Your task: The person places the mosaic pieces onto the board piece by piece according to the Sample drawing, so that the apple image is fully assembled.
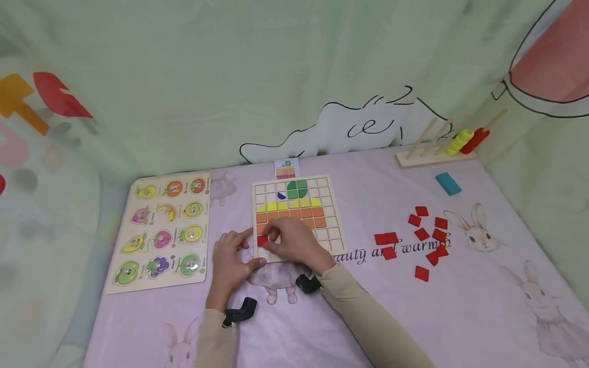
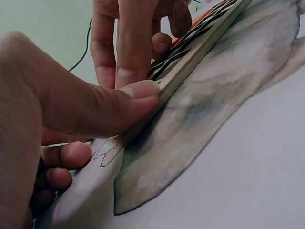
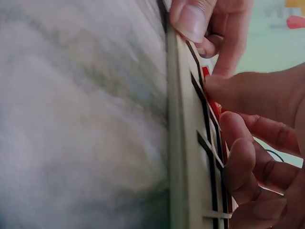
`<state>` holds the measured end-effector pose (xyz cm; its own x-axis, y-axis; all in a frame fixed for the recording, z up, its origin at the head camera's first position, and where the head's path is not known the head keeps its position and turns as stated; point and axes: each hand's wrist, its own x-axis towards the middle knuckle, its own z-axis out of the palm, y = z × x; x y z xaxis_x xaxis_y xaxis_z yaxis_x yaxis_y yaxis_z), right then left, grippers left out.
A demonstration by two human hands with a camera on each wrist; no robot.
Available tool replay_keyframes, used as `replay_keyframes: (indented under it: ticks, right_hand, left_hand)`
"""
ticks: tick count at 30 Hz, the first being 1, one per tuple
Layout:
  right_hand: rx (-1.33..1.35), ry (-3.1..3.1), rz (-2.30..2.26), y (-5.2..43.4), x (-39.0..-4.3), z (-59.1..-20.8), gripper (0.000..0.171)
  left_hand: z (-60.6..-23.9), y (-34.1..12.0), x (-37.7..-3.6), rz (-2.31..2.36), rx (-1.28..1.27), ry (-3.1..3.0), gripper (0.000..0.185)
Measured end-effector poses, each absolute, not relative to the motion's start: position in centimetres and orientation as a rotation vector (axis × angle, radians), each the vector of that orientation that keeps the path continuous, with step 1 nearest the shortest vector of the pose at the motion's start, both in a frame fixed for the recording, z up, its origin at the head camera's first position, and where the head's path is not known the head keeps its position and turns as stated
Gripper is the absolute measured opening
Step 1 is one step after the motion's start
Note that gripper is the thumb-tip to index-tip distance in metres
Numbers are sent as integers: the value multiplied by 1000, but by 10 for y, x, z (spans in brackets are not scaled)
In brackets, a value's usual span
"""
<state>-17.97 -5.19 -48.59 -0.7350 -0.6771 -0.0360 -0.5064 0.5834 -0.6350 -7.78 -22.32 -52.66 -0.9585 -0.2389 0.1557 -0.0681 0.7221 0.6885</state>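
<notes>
A wooden grid board lies in front of me, holding rows of orange and yellow pieces, a green group and a blue piece. My left hand holds its near left corner, thumb on the near edge and fingers along the left side. My right hand reaches over the lower rows. Its thumb and fingertips pinch a red square tile at the left column of the grid; the tile's red edge shows beside the thumb in the right wrist view. The palm hides several cells.
Loose red tiles lie scattered to the right. A small pattern card sits behind the board. On the left is a fruit puzzle board. A peg stand with yellow and red beads and a teal block stand far right.
</notes>
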Motion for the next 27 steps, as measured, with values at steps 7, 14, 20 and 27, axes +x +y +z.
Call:
replay_keyframes:
  ticks: [7, 14, 20, 27]
  right_hand:
    - [-956, 2597, -888, -53, -178, -487, 15]
    - [-943, 2599, -917, -55, -176, -489, 15]
    - [-1009, 2578, -945, -61, -174, -493, 13]
    - [-981, 2606, -936, -63, -171, -492, 10]
  left_hand:
    - [-526, -223, -78, -1070, 233, -2675, 72]
    - [-525, -223, -77, -1069, 235, -2685, 72]
    - [-524, -224, -76, -1062, 235, -2685, 72]
    - [-524, -223, -77, -1067, 235, -2684, 72]
